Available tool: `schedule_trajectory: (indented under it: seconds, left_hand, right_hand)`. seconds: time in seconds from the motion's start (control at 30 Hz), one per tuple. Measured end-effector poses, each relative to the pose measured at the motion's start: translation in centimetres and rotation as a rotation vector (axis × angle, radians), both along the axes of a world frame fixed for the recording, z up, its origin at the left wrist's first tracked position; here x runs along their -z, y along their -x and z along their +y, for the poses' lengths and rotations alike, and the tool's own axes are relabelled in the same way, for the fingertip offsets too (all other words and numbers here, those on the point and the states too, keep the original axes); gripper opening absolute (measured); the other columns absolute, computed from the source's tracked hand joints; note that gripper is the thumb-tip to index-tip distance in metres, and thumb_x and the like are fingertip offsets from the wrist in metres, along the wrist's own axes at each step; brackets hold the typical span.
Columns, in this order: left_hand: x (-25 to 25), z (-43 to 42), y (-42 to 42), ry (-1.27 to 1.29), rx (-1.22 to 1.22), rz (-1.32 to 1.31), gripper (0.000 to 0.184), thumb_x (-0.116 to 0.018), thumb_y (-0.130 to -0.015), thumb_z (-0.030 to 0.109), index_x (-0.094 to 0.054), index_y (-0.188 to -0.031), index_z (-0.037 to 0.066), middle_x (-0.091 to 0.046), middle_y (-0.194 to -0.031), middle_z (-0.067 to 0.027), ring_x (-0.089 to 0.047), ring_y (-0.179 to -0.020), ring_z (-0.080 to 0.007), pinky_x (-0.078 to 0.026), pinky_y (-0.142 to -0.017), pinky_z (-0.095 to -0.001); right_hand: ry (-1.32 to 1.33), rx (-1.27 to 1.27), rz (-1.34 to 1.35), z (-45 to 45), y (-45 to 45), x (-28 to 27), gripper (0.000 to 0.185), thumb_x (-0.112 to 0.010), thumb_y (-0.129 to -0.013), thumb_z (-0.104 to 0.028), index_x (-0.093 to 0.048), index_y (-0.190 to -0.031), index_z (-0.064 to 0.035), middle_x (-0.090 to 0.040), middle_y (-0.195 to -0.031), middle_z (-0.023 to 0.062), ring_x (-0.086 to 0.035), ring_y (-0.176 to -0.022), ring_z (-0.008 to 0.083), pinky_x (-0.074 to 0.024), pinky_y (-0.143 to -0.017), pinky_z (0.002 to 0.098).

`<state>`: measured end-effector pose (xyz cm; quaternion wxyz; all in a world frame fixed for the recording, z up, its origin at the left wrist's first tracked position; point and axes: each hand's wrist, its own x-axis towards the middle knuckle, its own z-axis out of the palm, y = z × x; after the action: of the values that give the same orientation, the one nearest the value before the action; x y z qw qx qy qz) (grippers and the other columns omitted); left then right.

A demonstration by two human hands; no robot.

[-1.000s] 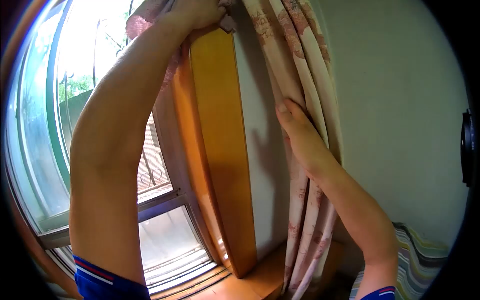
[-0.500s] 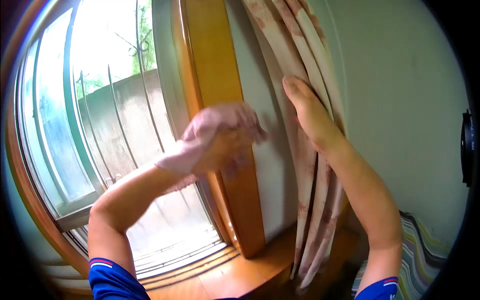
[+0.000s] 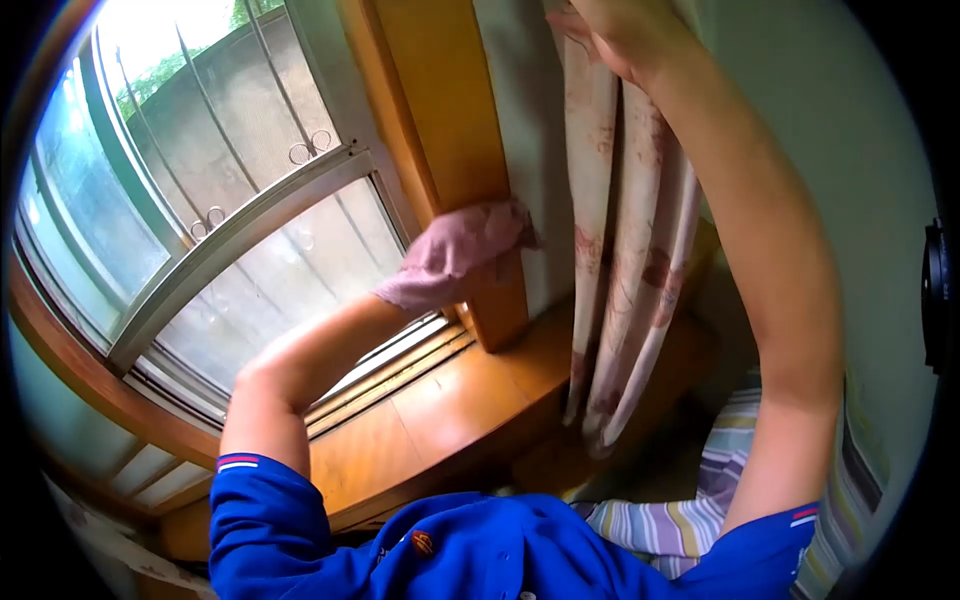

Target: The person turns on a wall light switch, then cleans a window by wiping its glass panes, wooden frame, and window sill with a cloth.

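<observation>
A pink cloth (image 3: 462, 245) covers my left hand (image 3: 440, 290), which presses it against the brown wooden window frame (image 3: 435, 110). Most of that hand's fingers are hidden under the cloth. High up, at the top edge of the view, my right hand (image 3: 612, 40) is closed on the pale curtain (image 3: 630, 230), which has reddish printed patterns. The curtain hangs gathered to the right of the frame, with a strip of wall between them.
On the left is a sliding window (image 3: 270, 235) with metal bars outside. Below it runs a glossy wooden sill (image 3: 440, 405). Striped fabric (image 3: 660, 525) lies at the lower right, and a black object (image 3: 935, 300) is on the right wall.
The view has tilted downward, showing more of the sill and blue shirt. My left hand and the cloth are lower along the wooden frame. My right hand now appears higher in view on the curtain.
</observation>
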<state>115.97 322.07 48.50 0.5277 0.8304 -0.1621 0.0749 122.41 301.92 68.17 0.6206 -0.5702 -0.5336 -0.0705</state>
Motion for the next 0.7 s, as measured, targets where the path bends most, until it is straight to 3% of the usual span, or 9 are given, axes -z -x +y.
schedule_trajectory:
  seconds: [0.03, 0.1, 0.17, 0.23, 0.3, 0.4, 0.53, 0.63, 0.7]
  left_hand:
    - [-0.2, -0.7, 0.9, -0.162, -0.1, 0.127, 0.032, -0.058, -0.1, 0.035, -0.068, -0.105, 0.006, -0.065, -0.111, -0.0133, -0.063, -0.09, -0.0198, -0.052, -0.073, -0.0324]
    - [4.3, 1.2, -1.0, 0.28, 0.194, -0.148, 0.035, -0.056, -0.101, 0.038, -0.067, -0.104, 0.005, -0.066, -0.105, -0.0098, -0.065, -0.082, -0.0201, -0.052, -0.071, -0.0349]
    - [5.1, 1.8, -2.8, 0.596, 0.323, -0.316, 0.034, -0.056, -0.101, 0.038, -0.066, -0.106, 0.006, -0.067, -0.102, -0.0037, -0.065, -0.079, -0.017, -0.051, -0.073, -0.0332]
    - [1.4, 1.7, -3.2, 0.726, 0.345, -0.014, 0.032, -0.062, -0.098, 0.033, -0.063, -0.115, 0.006, -0.066, -0.105, -0.005, -0.066, -0.085, -0.0184, -0.052, -0.073, -0.0334]
    - [1.3, 1.5, -2.2, 0.351, 0.175, -0.182, 0.032, -0.062, -0.096, 0.035, -0.063, -0.111, 0.006, -0.066, -0.1, -0.0058, -0.065, -0.083, -0.0201, -0.052, -0.073, -0.0344]
    - [8.3, 0.7, 0.0, -0.223, -0.088, -0.32, 0.033, -0.063, -0.093, 0.037, -0.063, -0.107, 0.007, -0.065, -0.093, -0.007, -0.064, -0.079, -0.0226, -0.051, -0.071, -0.036]
    - [17.4, 0.1, 0.9, -0.087, 0.071, -0.028, 0.034, -0.065, -0.09, 0.04, -0.063, -0.1, 0.008, -0.063, -0.084, -0.0086, -0.063, -0.075, -0.0259, -0.051, -0.07, -0.0381]
    - [17.0, 1.1, -4.2, 0.404, 0.827, -0.639, 0.035, -0.066, -0.087, 0.042, -0.063, -0.096, 0.008, -0.062, -0.077, -0.0098, -0.061, -0.071, -0.0284, -0.051, -0.068, -0.0396]
    - [11.8, 0.2, -2.5, -0.19, 0.275, -0.551, 0.035, -0.06, -0.093, 0.044, -0.063, -0.1, 0.01, -0.064, -0.077, -0.01, -0.063, -0.071, -0.0259, -0.052, -0.068, -0.0405]
  right_hand:
    - [0.01, -0.005, -0.062, 1.1, -2.6, -0.9, 0.084, -0.034, -0.103, -0.062, -0.019, -0.159, -0.0025, -0.017, -0.167, 0.0185, -0.013, -0.154, 0.0335, -0.0155, -0.122, 0.0504]
    - [0.1, 0.032, 0.129, 1.2, -1.3, -0.9, 0.082, -0.034, -0.103, -0.061, -0.017, -0.16, -0.0058, -0.01, -0.168, 0.017, -0.008, -0.155, 0.0334, -0.0138, -0.122, 0.0527]
    - [0.09, 0.061, 0.072, -0.6, 4.0, 0.4, 0.082, -0.035, -0.102, -0.061, -0.016, -0.161, -0.0074, -0.008, -0.168, 0.0167, -0.007, -0.155, 0.0332, -0.0129, -0.122, 0.053]
    - [0.081, 0.052, 0.013, 0.2, 2.6, 1.0, 0.081, -0.035, -0.102, -0.062, -0.015, -0.161, -0.0103, -0.007, -0.169, 0.0158, -0.005, -0.155, 0.0325, -0.0125, -0.122, 0.0518]
    - [0.084, 0.076, -0.023, 0.9, 2.1, 1.4, 0.081, -0.035, -0.102, -0.063, -0.015, -0.162, -0.0117, -0.005, -0.169, 0.015, -0.005, -0.155, 0.0319, -0.0128, -0.123, 0.0505]
    - [0.102, 0.085, -0.057, -0.1, 5.0, 2.8, 0.084, -0.035, -0.101, -0.065, -0.014, -0.161, -0.0112, -0.003, -0.169, 0.0137, -0.005, -0.155, 0.0313, -0.0143, -0.123, 0.0493]
    - [0.149, 0.095, -0.175, 0.1, 6.4, 2.4, 0.085, -0.036, -0.1, -0.066, -0.014, -0.161, -0.0104, -0.006, -0.168, 0.0185, -0.007, -0.155, 0.0342, -0.0151, -0.123, 0.0502]
    - [0.214, 0.174, -0.11, 0.4, 8.0, 1.8, 0.085, -0.035, -0.101, -0.066, -0.014, -0.161, -0.01, -0.009, -0.166, 0.0235, -0.009, -0.154, 0.0369, -0.0157, -0.123, 0.0507]
    - [0.198, 0.187, -0.099, 1.0, 7.0, 2.1, 0.083, -0.035, -0.102, -0.064, -0.015, -0.161, -0.0099, -0.013, -0.163, 0.029, -0.011, -0.153, 0.0398, -0.0163, -0.123, 0.0509]
